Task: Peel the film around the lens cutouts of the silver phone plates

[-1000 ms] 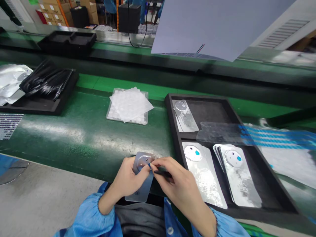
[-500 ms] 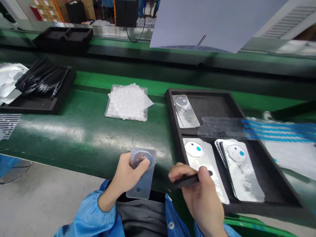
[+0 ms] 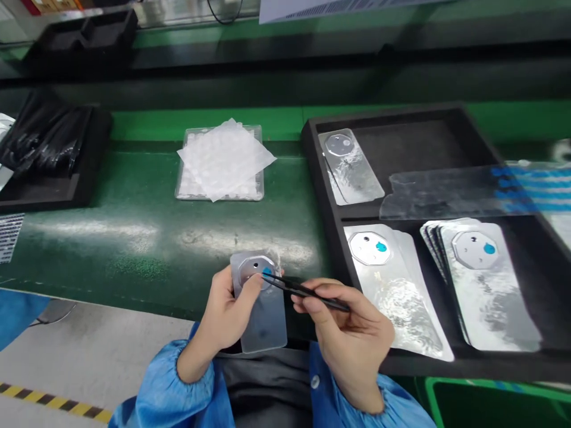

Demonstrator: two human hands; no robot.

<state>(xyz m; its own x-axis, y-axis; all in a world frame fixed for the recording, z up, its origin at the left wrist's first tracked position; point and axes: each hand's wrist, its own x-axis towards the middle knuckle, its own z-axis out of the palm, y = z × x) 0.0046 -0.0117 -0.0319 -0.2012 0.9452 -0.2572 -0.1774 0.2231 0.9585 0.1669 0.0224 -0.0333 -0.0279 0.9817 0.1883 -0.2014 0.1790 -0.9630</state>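
We hold a clear plastic panel (image 3: 266, 327) in our left hand (image 3: 225, 315), just above the front edge of the green worktop (image 3: 134, 249), low in the middle of the frame. Its left fingers curl behind the panel, and the thumb (image 3: 250, 291) presses on its face beside a silver octagonal disc (image 3: 252, 270), apparently steadying it and keeping the disc turned up. The disc carries a small dark hole and a blue spot (image 3: 267, 272). Our right hand (image 3: 345, 333) pinches slim black tweezers (image 3: 312, 295) between thumb and fingers, a grip that seems suited to fine work. Their tips reach the blue spot, though we cannot tell whether they grip anything. To the right, a black foam tray (image 3: 321, 172) holds foil-backed panels (image 3: 486, 285), each with a similar disc.
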